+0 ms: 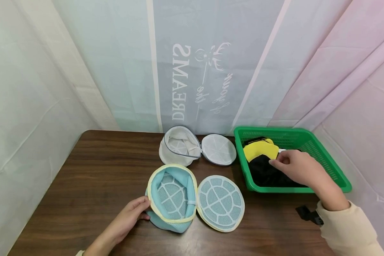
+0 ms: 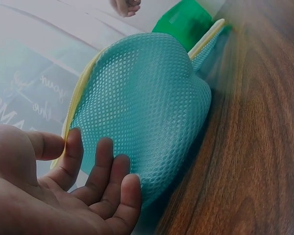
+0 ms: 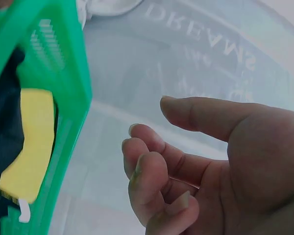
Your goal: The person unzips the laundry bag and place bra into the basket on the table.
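A blue mesh laundry bag (image 1: 169, 226) with yellow edging stands unzipped on the table, its round lid (image 1: 220, 204) folded out to the right. My left hand (image 1: 132, 214) pinches the yellow rim at the bag's left side between thumb and index finger; the left wrist view shows the other fingers beside the mesh (image 2: 152, 98). Above the green basket (image 1: 284, 190) hovers my right hand (image 1: 299, 168), fingers loosely bent and thumb apart, holding nothing in the right wrist view. Under it in the basket lie a black cloth (image 1: 264, 172) and a yellow cloth item (image 1: 259, 149).
Behind the blue bag, a white laundry bag (image 1: 176, 158) sits unzipped with its round lid (image 1: 219, 149) spread to the right. Bare brown tabletop (image 1: 92, 177) extends to the left. A printed curtain (image 1: 195, 71) hangs at the table's back edge.
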The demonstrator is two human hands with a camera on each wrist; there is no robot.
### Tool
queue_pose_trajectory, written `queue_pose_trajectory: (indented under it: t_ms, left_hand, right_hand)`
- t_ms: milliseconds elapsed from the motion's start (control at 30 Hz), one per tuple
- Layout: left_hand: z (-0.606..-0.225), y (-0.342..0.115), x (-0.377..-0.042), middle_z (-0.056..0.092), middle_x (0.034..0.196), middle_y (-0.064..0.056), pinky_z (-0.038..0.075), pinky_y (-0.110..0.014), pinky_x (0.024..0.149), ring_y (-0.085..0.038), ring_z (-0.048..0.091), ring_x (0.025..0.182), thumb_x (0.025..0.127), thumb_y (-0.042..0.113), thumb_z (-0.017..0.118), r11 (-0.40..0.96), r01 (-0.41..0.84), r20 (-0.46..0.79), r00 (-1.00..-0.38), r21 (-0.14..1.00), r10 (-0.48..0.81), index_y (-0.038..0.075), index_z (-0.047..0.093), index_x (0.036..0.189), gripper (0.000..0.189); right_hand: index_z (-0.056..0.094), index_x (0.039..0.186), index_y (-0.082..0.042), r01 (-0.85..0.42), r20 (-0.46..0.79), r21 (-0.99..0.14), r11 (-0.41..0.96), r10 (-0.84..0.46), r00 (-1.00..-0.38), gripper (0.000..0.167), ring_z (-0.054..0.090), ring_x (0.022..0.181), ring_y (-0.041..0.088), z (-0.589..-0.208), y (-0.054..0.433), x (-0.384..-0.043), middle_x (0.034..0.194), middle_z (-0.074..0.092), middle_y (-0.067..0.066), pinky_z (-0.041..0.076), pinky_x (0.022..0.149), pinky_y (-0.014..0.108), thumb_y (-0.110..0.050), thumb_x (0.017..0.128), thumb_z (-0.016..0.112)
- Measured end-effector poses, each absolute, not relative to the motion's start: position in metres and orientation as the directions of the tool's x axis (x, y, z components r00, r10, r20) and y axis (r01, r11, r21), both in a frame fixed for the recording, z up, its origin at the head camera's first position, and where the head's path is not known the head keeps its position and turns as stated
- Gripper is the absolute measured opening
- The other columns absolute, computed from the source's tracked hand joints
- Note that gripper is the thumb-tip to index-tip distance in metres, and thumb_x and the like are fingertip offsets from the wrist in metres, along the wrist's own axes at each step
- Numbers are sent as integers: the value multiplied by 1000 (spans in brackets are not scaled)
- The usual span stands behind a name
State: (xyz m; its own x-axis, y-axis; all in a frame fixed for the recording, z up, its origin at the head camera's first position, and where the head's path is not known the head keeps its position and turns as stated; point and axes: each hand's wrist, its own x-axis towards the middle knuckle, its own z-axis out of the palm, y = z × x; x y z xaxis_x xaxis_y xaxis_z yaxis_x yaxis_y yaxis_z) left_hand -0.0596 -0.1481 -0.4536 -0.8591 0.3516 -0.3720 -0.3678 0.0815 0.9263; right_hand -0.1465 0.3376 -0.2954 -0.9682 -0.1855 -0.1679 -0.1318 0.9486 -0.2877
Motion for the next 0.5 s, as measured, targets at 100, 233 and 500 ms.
queue_pose_trajectory:
  t_ms: [100,233,500]
  left_hand:
    - [-452,-148,-60,56,107,-5,53,-33,87,-17,53,104,109,25,46,80,-364,-367,-859,928,356,-1,60,103,30]
    - [-451,-151,-61,60,108,-7,53,-34,86,-18,56,104,110,25,45,75,-344,-347,-863,936,367,-4,60,105,33]
    - [-440,-162,-66,64,109,-11,53,-35,86,-22,59,106,111,25,43,132,-286,-314,-888,949,335,-9,59,110,37]
  right_hand:
    - [54,73,-17,-160,-136,-295,942,-208,-969,35,39,53,16,-299,325,-140,58,36,-4,32,54,32,-37,101,64]
    - [61,78,-18,-161,-129,-325,932,-212,-969,26,43,53,15,-305,307,-131,58,42,-5,35,52,31,-33,99,67]
    - [64,81,-23,-186,-72,-367,911,-227,-971,18,47,54,10,-323,276,-111,64,53,-11,38,49,28,-31,95,73]
